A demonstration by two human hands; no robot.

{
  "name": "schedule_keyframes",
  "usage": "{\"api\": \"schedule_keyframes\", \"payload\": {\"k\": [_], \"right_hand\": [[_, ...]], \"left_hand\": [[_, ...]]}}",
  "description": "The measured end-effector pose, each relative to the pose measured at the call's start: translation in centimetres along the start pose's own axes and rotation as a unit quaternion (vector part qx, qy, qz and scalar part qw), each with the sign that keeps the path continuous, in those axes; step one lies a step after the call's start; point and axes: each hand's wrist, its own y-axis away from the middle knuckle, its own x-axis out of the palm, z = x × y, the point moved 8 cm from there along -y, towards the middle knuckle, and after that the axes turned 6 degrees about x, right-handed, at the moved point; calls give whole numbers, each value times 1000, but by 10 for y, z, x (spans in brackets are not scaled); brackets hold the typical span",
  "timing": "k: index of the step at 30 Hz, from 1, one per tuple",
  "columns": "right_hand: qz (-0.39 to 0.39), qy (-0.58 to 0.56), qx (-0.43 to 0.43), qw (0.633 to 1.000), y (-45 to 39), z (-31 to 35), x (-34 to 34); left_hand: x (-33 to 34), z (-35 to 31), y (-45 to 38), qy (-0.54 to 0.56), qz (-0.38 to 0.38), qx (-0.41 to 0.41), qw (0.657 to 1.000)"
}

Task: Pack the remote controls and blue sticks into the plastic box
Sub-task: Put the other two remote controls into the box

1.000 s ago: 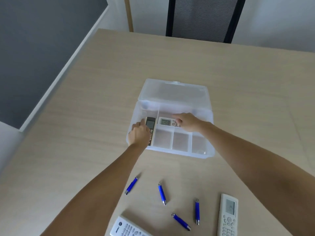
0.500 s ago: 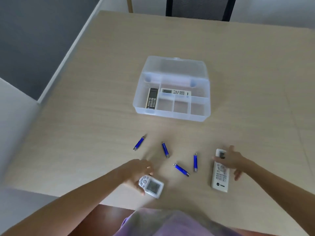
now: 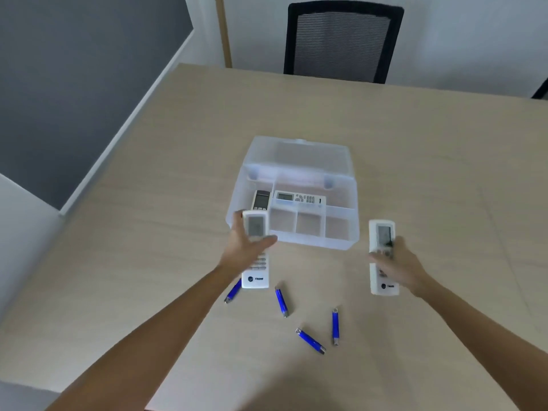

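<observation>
Remotes fill both of my hands at mid-frame. My left hand (image 3: pixel 247 247) grasps a white remote control (image 3: pixel 255 250) around its middle, long axis running up and down the frame, display end pointing up toward the plastic box (image 3: pixel 350 232) and overlapping its lower left corner. My right hand (image 3: pixel 397 266) grips a second white remote (image 3: pixel 382 256) the same way, display end up, logo end toward the bottom of the frame; it sits just right of the box's lower right corner.

I see the clear box at centre frame on the light wooden table (image 3: pixel 148 232), its lid (image 3: pixel 299 155) folded back toward the top of the frame. A dark-faced remote (image 3: pixel 261 200) lies in the left compartment, long axis up and down the frame. A white remote with grey buttons (image 3: pixel 299 198) lies crosswise in the long upper compartment, display to the left.

Four blue sticks lie on the table below the hands: one (image 3: pixel 232 292) partly under the left remote, tilted; one (image 3: pixel 281 302) nearly upright in frame; one (image 3: pixel 310 341) slanting down to the right; one (image 3: pixel 335 326) upright. A black mesh chair (image 3: pixel 341 40) stands at the top of the frame.
</observation>
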Motion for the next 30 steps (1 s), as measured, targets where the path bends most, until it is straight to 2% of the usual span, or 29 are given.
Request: {"api": "schedule_keyframes", "payload": {"k": [3,8,15,18,22,24,25,27,29,30], "right_hand": [[12,41,-117,992,-15,83,-14],[79,208,-252,942,-75,183,19],[171,380,-243,876,-137,209,96],[182,416,-235,859,-144,205,116],[212,351,-258,875,-140,210,136],[199,299,-250,899,-146,209,137],[189,231,-231,926,-149,209,135],[184,-1,-166,969,-150,206,122],[231,-226,-98,941,-143,201,113],[250,-288,-70,922,-139,197,109]], "left_hand": [[-12,-4,-42,128,-117,-35,984],[-13,24,-87,219,-212,-125,944],[-17,44,-107,304,-233,-164,909],[-26,47,-115,305,-227,-167,910],[-23,53,-125,334,-213,-197,897],[-11,51,-131,372,-187,-205,886],[-4,48,-134,393,-174,-207,879],[13,42,-140,426,-154,-212,866],[31,31,-145,453,-135,-214,855],[40,26,-148,457,-125,-213,855]]}}
